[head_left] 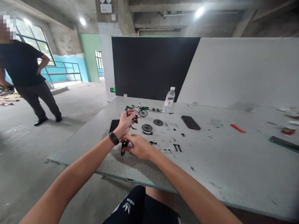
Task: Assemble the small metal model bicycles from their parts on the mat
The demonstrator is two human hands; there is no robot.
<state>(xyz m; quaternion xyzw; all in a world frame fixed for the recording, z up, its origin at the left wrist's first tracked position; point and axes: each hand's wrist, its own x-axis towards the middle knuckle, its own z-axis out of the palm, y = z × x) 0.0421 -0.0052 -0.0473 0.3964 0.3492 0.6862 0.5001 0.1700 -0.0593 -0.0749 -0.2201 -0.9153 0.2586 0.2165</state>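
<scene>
Left hand (126, 123): fingers closed on small black bent part (134, 119), just in front of green miniature metal bicycle (138, 110). Right hand (139, 147): fingertips on black plastic strip (122, 148) lying on grey bench (210, 161), nearer wearer than bicycle; grip unclear. Seems part-fitting step; calls for fine alignment.

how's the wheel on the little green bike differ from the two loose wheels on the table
The fitted wheel stands upright on the green model bike; the two loose wheels lie flat on the table. The fitted wheel sits nearer the water bottle; the loose wheels lie closer to the left hand, which pinches a small black part. All are black, spoked and similar in size.
</scene>
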